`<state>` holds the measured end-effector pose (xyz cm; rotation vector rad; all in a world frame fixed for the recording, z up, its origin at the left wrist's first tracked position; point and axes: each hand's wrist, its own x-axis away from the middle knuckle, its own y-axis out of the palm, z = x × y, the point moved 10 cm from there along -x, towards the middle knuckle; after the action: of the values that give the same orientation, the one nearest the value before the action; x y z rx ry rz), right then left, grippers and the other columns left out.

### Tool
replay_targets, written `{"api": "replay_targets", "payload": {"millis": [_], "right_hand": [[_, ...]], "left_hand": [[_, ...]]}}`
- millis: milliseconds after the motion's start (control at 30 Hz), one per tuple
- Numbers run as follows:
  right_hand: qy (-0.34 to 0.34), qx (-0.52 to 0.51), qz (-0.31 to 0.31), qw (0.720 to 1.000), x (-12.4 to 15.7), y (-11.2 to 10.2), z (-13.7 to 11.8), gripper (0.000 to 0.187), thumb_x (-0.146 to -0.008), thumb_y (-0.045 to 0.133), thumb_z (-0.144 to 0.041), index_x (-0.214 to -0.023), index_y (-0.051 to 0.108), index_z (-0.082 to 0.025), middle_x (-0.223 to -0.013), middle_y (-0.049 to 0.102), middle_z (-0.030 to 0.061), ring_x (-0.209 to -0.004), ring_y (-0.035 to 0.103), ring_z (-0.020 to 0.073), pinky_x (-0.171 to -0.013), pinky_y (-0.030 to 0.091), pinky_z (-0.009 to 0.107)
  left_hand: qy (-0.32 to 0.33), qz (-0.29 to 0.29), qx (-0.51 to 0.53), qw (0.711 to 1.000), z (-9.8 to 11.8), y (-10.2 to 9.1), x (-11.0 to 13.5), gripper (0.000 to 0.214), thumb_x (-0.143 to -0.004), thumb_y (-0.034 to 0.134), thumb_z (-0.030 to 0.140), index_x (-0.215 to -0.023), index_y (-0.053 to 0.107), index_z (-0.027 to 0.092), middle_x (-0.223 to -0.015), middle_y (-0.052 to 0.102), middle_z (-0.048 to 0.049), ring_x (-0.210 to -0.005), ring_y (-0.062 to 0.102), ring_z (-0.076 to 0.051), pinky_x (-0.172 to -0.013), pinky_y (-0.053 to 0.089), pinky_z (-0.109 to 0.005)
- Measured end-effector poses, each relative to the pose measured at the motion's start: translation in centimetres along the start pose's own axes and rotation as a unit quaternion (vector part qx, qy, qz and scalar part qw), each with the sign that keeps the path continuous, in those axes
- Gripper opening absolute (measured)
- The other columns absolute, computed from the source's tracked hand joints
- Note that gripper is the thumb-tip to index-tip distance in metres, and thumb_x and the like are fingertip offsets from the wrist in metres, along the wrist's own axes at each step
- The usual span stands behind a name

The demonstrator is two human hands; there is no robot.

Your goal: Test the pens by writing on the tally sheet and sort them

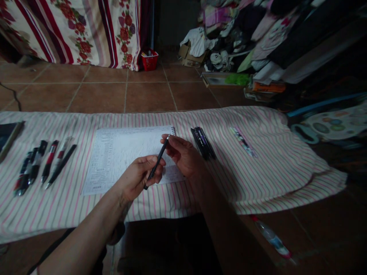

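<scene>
A slim black pen point(158, 160) is held slantwise between my two hands, above a white spiral-bound pad point(126, 152) with printed and handwritten marks. My left hand point(145, 172) is closed around the pen's lower part. The fingertips of my right hand point(183, 154) pinch its upper, silvery tip. Just right of the pad lies a bunch of dark pens point(203, 142). Farther right is a patterned, light-coloured pen or pencil point(243, 142). Several pens lie at the left, among them a red and black pen point(50, 160) and a black pen point(61, 166).
A pink-and-grey striped cloth point(269, 164) covers the low table. At the far left edge sits a dark framed object point(8, 137). Beyond are a red basket point(149, 61), a cardboard box point(192, 56) and heaped clothes. A plastic bottle point(272, 238) lies on the tiled floor.
</scene>
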<state>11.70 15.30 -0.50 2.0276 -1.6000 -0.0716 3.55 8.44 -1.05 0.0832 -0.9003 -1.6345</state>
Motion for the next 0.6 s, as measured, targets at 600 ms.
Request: {"api": "replay_targets", "payload": {"millis": [600], "right_hand": [[-0.03,0.041,0.016,0.999,0.0,0.1,-0.1,0.022,-0.066,0.073,-0.042,-0.081,0.074,-0.027,-0.088,0.073,0.0008,-0.084,0.061,0.0146,-0.071,0.043,0.028]], "left_hand": [[0.114,0.099,-0.193,0.97,2.0,-1.4,0.1,0.024,-0.079,0.06,0.036,-0.078,0.06,0.012,-0.049,0.054,0.0014,-0.04,0.04,-0.006,-0.041,0.027,-0.02]]}}
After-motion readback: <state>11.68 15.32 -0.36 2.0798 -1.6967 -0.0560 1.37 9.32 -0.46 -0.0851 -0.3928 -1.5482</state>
